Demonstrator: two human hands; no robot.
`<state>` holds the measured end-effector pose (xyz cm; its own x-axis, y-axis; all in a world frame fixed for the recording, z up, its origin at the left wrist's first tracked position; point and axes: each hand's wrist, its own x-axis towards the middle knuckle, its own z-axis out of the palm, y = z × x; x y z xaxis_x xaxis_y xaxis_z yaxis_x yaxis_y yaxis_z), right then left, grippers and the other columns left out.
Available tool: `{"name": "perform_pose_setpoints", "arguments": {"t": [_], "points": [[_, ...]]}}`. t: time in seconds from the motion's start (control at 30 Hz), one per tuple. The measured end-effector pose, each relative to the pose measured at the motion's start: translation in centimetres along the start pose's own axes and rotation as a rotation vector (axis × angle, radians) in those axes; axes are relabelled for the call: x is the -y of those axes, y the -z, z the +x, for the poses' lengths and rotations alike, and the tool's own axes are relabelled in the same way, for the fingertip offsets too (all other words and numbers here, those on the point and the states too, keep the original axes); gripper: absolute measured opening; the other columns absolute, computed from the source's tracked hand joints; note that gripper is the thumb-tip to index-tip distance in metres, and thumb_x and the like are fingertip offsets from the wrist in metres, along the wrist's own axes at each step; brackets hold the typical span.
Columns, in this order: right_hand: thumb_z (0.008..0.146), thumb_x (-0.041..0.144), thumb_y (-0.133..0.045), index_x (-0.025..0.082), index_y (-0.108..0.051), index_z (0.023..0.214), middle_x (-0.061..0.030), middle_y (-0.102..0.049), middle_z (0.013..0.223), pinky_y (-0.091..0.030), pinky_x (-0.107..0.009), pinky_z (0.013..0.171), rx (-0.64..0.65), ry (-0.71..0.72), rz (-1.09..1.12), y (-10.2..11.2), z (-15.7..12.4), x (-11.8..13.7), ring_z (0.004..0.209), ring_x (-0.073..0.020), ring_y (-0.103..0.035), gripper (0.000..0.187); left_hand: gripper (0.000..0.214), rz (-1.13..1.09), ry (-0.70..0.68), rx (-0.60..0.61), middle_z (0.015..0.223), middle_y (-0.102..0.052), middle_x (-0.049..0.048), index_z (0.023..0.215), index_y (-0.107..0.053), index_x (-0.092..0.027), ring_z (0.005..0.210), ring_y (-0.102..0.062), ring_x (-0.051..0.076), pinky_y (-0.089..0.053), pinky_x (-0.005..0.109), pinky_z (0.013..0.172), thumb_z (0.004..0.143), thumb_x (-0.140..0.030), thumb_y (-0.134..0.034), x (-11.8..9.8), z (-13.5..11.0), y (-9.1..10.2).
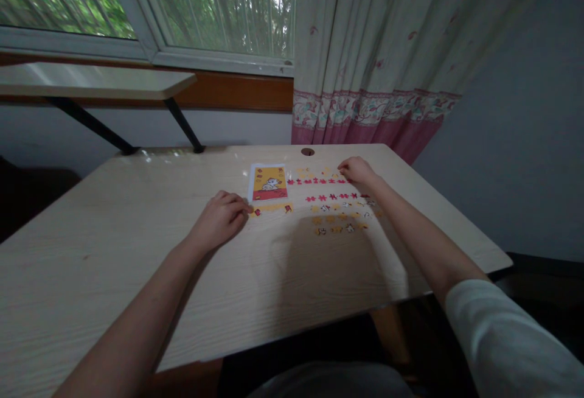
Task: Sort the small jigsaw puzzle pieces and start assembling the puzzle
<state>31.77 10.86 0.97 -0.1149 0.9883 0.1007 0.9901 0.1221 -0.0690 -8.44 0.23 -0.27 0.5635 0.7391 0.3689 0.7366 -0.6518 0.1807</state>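
My left hand (223, 215) rests on the table with bent fingers, its fingertips at the left end of a joined yellow strip of puzzle pieces (272, 209) with a red mark near each end. Just above that strip lies the picture card (269, 183), showing a white cartoon animal on yellow and red. Over at the far right of the loose pieces, my right hand (359, 171) is closed in a pinch at a small puzzle piece, mostly hidden by the fingers. Beneath its wrist runs a row of red puzzle pieces (316, 181).
A second red row (323, 198) and several rows of yellow and white pieces (337, 218) lie nearer me. The table (137, 264) has a round cable hole (308, 152) at the back. A raised shelf (104, 80) stands back left; a curtain (365, 51) hangs behind.
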Motion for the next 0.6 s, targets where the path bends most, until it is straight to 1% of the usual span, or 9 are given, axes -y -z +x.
{"name": "perform_pose_setpoints", "arguments": {"t": [0.13, 0.33, 0.47, 0.6], "points": [[0.083, 0.021, -0.053, 0.02, -0.071, 0.102, -0.0107, -0.069, 0.107, -0.043, -0.03, 0.085, -0.001, -0.022, 0.005, -0.2, 1.2, -0.6, 0.099, -0.0227, -0.061, 0.027, 0.025, 0.005, 0.003, 0.006, 0.088, -0.066, 0.008, 0.087, -0.07, -0.019, 0.086, -0.055, 0.023, -0.041, 0.039, 0.08, 0.08, -0.019, -0.046, 0.1, 0.0, -0.1], [0.079, 0.019, -0.059, 0.019, -0.072, 0.096, -0.0106, -0.069, 0.104, -0.043, -0.029, 0.086, 0.014, -0.023, 0.042, -0.6, 2.0, -0.9, 0.098, -0.0211, -0.061, 0.022, 0.025, -0.025, 0.004, 0.001, 0.089, -0.067, 0.0081, 0.086, -0.071, -0.019, 0.086, -0.056, 0.024, -0.041, 0.041, 0.081, 0.079, -0.02, -0.046, 0.3, 0.0, -0.2], [0.078, 0.02, -0.061, 0.017, -0.071, 0.091, -0.0109, -0.07, 0.097, -0.044, -0.028, 0.08, 0.007, -0.034, 0.086, -0.5, 1.9, -0.9, 0.091, -0.02, -0.062, 0.017, 0.025, -0.013, -0.002, 0.0, 0.089, -0.067, 0.0073, 0.087, -0.071, -0.02, 0.087, -0.056, 0.023, -0.041, 0.041, 0.082, 0.079, -0.019, -0.047, 0.2, 0.0, -0.2], [0.077, 0.024, -0.063, 0.014, -0.069, 0.086, -0.0105, -0.07, 0.089, -0.045, -0.025, 0.071, -0.018, -0.057, 0.14, 0.1, 1.4, -0.5, 0.082, -0.0178, -0.063, 0.015, 0.025, 0.012, -0.009, 0.001, 0.089, -0.066, 0.0078, 0.087, -0.07, -0.019, 0.086, -0.056, 0.023, -0.042, 0.041, 0.081, 0.081, -0.019, -0.045, 0.2, 0.0, -0.2]]}}
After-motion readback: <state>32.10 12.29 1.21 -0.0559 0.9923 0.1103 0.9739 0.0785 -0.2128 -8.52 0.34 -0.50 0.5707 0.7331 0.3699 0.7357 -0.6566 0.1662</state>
